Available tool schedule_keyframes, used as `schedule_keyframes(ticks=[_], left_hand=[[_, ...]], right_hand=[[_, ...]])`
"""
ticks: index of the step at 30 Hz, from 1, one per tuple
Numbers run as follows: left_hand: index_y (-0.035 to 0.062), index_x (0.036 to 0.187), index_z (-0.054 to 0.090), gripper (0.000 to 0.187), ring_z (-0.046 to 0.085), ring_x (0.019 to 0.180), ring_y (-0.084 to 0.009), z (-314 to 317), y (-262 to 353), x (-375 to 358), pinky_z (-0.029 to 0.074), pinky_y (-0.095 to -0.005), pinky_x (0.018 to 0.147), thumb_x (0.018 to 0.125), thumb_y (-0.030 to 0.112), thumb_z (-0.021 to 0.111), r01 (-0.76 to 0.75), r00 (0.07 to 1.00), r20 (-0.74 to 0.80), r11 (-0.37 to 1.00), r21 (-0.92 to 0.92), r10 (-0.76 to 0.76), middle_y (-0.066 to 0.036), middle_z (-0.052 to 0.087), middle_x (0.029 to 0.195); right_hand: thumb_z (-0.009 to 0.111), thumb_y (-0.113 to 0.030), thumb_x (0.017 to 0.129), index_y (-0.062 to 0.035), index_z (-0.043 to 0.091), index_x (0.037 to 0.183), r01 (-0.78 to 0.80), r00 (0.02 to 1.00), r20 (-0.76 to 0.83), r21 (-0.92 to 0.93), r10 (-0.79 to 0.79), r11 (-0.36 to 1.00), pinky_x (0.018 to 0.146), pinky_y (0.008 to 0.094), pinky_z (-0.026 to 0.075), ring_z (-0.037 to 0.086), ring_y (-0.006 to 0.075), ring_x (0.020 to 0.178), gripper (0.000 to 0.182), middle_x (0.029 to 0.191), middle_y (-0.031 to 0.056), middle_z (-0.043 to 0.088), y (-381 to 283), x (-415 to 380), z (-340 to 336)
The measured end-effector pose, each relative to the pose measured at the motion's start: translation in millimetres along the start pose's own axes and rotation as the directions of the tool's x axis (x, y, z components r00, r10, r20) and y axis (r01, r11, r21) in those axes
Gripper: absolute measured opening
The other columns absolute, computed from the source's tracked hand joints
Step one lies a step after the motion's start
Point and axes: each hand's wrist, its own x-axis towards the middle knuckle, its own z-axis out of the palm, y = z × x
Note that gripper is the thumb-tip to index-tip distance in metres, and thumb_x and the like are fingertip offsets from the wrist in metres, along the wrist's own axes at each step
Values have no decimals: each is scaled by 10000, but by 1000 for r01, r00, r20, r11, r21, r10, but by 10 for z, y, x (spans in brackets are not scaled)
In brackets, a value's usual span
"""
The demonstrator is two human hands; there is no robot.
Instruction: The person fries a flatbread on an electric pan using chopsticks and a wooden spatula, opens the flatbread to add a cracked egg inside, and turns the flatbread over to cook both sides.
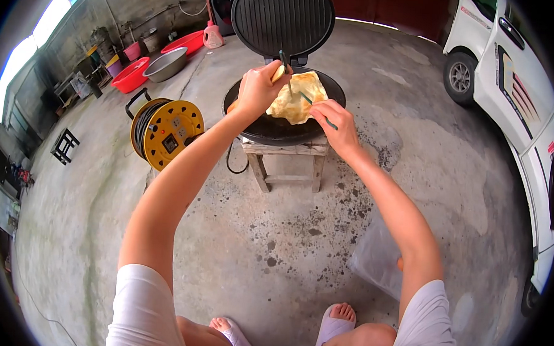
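A browned, folded flatbread (300, 100) lies on the round black electric griddle (269, 132), whose ribbed lid (283, 22) stands raised behind it. My left hand (260, 90) is closed over the flatbread's left side, gripping a thin dark green chopstick (285, 59) that points down at the bread. A pale yellow piece (279, 73) shows by its fingers; I cannot tell what it is. My right hand (338, 122) pinches another green chopstick (305, 98), its tip over the bread's right part.
A small wooden stool (285, 150) carries the griddle. To the left stands a yellow cable reel (179, 122). Red basins (131, 75), a grey basin (165, 65) and a pink jug (213, 35) are further back. A white vehicle (509, 90) is at the right; a plastic bag (378, 255) lies near my feet.
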Motion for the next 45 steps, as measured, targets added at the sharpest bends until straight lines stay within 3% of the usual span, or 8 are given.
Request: schedule_keyframes(ticks=[4,11,17,20,27,39,42,45], left_hand=[[107,849,589,157,578,702,-334,116,-15,16,444,-395,582,776,237,638,-9,998,-62,994,111,16,-106,628,776],[127,823,567,153,571,704,-345,193,-35,75,444,-413,580,789,264,624,16,976,-218,984,176,24,-82,623,771],[124,831,569,144,578,704,-336,176,-57,54,449,-410,580,792,253,620,-10,979,-197,982,191,48,-86,625,771],[128,837,570,141,582,701,-331,180,-28,60,450,-409,578,790,251,621,-36,980,-186,978,206,76,-81,627,768],[122,856,588,159,579,700,-338,214,11,125,444,-395,572,784,255,635,-6,981,-187,977,212,46,-110,620,761],[105,855,573,178,573,707,-352,217,2,49,437,-411,589,798,267,621,-4,997,-77,963,269,25,-122,618,754],[83,811,538,210,567,707,-362,273,-44,45,432,-425,585,799,276,619,-12,994,-108,982,190,33,-126,610,748],[73,787,509,237,566,706,-364,310,-62,64,427,-434,579,799,284,617,11,992,-126,968,250,21,-126,606,748]], right_hand=[[616,-130,812,2,603,853,-16,999,-44,-3,15,1000,660,337,476,597,276,760,139,837,103,607,-90,37,-18],[618,-144,818,3,607,833,-31,993,-111,16,32,999,646,330,468,593,277,714,148,789,102,604,-86,123,-74],[614,-167,821,-11,616,844,-152,988,-16,37,152,988,625,349,459,586,290,707,158,785,115,596,-121,203,-100],[609,-184,822,-12,612,838,3,999,46,59,-6,998,620,358,456,587,298,717,173,796,117,597,-90,252,16],[593,-180,821,-43,636,845,32,973,229,-234,23,972,633,383,468,575,322,702,146,779,128,578,17,336,184],[633,-135,792,-24,616,844,-22,1000,3,-42,22,999,655,368,473,591,312,748,124,821,114,591,171,255,251],[626,-143,801,-20,614,851,-52,998,-22,-14,52,999,660,357,475,594,308,759,133,842,111,598,125,270,217],[624,-150,805,-14,614,854,-50,998,-25,30,51,998,659,353,474,594,308,756,146,839,113,601,66,254,199]])
